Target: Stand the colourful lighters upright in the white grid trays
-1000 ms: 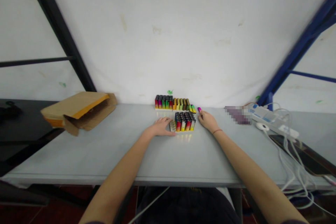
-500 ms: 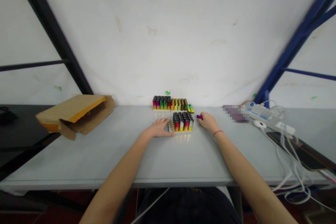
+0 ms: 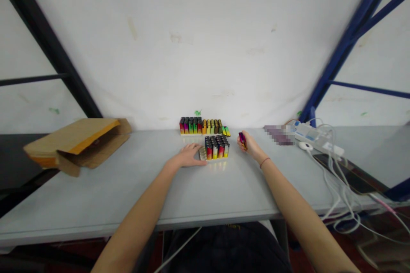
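Observation:
Two blocks of upright disposable lighters with rainbow-gradient bodies and dark tops stand on the table: a long row group [image 3: 201, 126] at the back and a denser block [image 3: 216, 149] in front of it. My left hand [image 3: 188, 156] lies flat on the tabletop, its fingertips at the block's left end, beside some pale, clear-topped lighters [image 3: 202, 153]. My right hand [image 3: 248, 144] holds a magenta-and-gold lighter [image 3: 242, 140] between its fingers, to the right of the front block.
A torn cardboard mailer [image 3: 77, 145] lies at the table's left. On the right are a pixelated object [image 3: 278, 135], a white power strip [image 3: 307, 135], tangled white cables [image 3: 336, 187] and a dark phone [image 3: 346, 172]. Dark and blue metal frame bars rise at both sides.
My right hand has lifted and turned the lighter, which now shows more of its body. The whole scene sits further left and lower in view because my head has moved.

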### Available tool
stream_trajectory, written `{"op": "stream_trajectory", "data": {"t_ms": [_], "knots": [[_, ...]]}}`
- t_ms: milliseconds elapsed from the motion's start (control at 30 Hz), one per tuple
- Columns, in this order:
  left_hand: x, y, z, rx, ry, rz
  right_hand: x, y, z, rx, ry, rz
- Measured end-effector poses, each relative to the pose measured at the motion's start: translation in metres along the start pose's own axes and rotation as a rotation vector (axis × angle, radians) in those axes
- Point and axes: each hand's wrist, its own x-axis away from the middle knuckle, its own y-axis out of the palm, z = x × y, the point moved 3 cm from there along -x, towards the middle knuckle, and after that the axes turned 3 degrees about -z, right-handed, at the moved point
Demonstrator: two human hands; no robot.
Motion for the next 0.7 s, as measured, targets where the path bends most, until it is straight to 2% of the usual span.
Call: {"op": "stream_trajectory", "data": {"t_ms": [200, 333, 433, 700], "knots": [[-0.0005, -0.0004, 0.0004, -0.018, -0.004, 0.003, 0.0035, 0.003, 0.0011, -0.151, 0.104, -0.011], [0.0002, -0.0013, 0.0011, -0.014, -0.004, 0.0, 0.0051, 0.003, 0.0015, -0.07, 0.195, 0.139], [0.0007, -0.0017, 0.0015, -0.012, 0.0, 0.0, 0.0049, 0.0034, 0.0033, -0.025, 0.207, 0.256], [-0.0015, 0.0007, -0.0009, -0.01, 0.005, 0.006, 0.0053, 0.0054, 0.0034, -0.041, 0.177, 0.315]]}}
